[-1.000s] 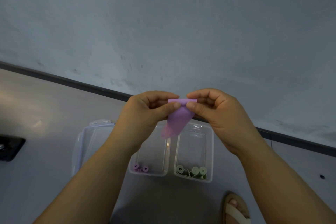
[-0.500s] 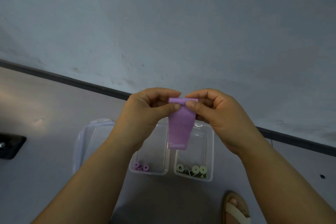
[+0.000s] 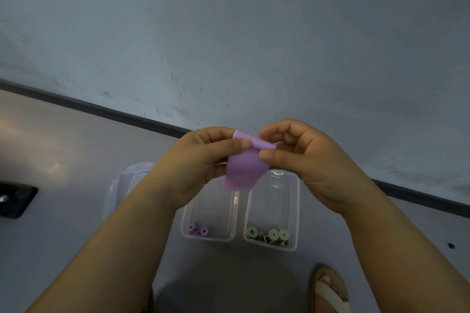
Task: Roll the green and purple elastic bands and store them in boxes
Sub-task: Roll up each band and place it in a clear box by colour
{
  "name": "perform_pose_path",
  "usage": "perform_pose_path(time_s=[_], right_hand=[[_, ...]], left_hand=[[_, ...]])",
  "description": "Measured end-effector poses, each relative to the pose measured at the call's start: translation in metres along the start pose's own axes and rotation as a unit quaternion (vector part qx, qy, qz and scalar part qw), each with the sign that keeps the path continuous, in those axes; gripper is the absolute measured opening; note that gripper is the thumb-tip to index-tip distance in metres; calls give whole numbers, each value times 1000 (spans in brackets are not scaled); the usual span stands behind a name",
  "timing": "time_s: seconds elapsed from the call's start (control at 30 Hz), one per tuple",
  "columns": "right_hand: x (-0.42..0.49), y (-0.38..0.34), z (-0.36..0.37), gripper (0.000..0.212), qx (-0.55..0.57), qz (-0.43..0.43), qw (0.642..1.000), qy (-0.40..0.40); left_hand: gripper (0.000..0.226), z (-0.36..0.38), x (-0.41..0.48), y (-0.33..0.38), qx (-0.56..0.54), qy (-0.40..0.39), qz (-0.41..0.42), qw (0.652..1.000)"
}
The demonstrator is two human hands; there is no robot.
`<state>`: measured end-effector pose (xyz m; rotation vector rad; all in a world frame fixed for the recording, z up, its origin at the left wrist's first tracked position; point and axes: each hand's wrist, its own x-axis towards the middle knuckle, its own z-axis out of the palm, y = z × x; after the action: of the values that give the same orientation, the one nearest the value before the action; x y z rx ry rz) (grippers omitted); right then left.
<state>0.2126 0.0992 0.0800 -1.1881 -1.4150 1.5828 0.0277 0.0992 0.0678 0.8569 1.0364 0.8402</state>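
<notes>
Head view: purple band (image 3: 243, 165), its top edge rolled, pinched by left hand (image 3: 201, 160) and right hand (image 3: 305, 157), hanging above left box (image 3: 207, 238) holding purple rolls (image 3: 197, 230) and right box (image 3: 296, 211) holding green rolls (image 3: 274, 234), on the floor (image 3: 63, 134).

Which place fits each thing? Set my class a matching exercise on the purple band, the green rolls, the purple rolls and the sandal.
Things:
1 purple band
2 green rolls
3 purple rolls
4 sandal

Places:
A in the right box
B on a foot at the bottom edge
C pinched between left hand and right hand
D in the middle box, beside the lid

Pairs: 1-C; 2-A; 3-D; 4-B
</notes>
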Motion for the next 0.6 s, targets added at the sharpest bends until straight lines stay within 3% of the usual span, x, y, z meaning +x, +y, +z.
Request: perform_pose_path(time_s=[0.13,0.23,0.37,0.47,0.6], right_hand=[[-5,-4,-3,45,25,20,988,-151],[-7,-6,-5,60,19,30,976,-214],[-11,-10,-6,54,19,42,969,-243],[-12,-11,-6,49,26,42,971,-235],[-12,-11,-6,47,28,40,973,-226]], left_hand=[[40,-8,-2,-1,-61,-140,-47,987],[40,-7,-4,-2,-77,-228,-54,969],[56,-4,-3,-2,-109,-303,-75,944],[37,-5,-1,-3,-89,-309,-69,944],[31,-5,-2,-4,-75,-299,-77,948]])
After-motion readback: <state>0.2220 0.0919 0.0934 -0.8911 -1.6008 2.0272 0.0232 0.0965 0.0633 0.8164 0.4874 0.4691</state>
